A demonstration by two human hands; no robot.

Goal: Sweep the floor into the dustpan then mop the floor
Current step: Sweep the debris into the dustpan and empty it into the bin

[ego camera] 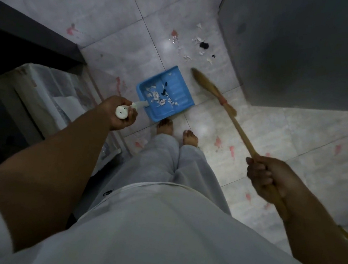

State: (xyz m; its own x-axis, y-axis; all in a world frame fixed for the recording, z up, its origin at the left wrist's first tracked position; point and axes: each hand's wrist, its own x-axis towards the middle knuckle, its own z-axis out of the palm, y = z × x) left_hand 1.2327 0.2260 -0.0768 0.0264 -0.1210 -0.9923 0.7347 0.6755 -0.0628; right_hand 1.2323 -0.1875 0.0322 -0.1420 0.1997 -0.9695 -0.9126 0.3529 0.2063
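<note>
Floor's glossy stone-look tile (110, 4) throwing back light spots, the dustpan (175, 86) is smooth blue plastic with a shiny white plastic handle (124, 111), and the broom (211, 87) has a matt wooden-looking stick with, I think, straw bristles, though it's blurry.

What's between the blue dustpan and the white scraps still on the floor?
Head view: only bare tile between dustpan and scraps; the broom ends just beside.
</note>
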